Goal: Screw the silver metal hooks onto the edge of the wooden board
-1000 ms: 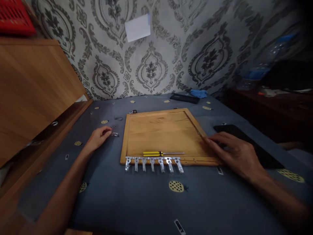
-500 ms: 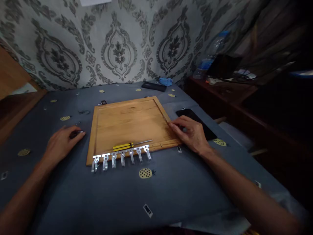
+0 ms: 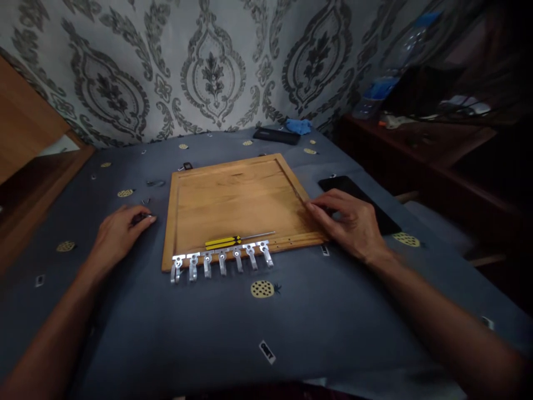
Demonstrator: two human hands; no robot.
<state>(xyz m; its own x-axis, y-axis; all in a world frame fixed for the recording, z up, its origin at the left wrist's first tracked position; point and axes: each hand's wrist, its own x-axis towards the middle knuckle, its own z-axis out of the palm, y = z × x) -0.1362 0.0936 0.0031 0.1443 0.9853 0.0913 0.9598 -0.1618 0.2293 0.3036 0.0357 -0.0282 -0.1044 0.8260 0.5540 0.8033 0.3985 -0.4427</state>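
Observation:
A framed wooden board [image 3: 237, 194] lies flat on the table. Along its near edge sits a row of several metal hooks [image 3: 222, 261], their curved ends hanging past the wood. A yellow-and-black screwdriver [image 3: 225, 241] rests just behind them, its shaft pointing right. My right hand [image 3: 350, 222] is closed at the board's right edge, fingertips on the frame. To the left of the board, my left hand [image 3: 120, 230] rests on the cloth, thumb and forefinger pinched around a small shiny piece mostly hidden by the fingers. Small screws [image 3: 145, 200] lie just beyond it.
A black phone [image 3: 360, 203] lies beside my right hand. A black case [image 3: 276, 136] and a crumpled blue cloth [image 3: 298, 126] sit at the back, near the patterned wall. At right, a dark red cabinet [image 3: 416, 147] holds a plastic bottle [image 3: 381, 89]. A wooden panel [image 3: 37, 122] stands far left.
The whole scene has shifted right and slightly up as the head view turned. Both hands keep nearly the same places beside the board, and the hooks and screwdriver have not moved on it.

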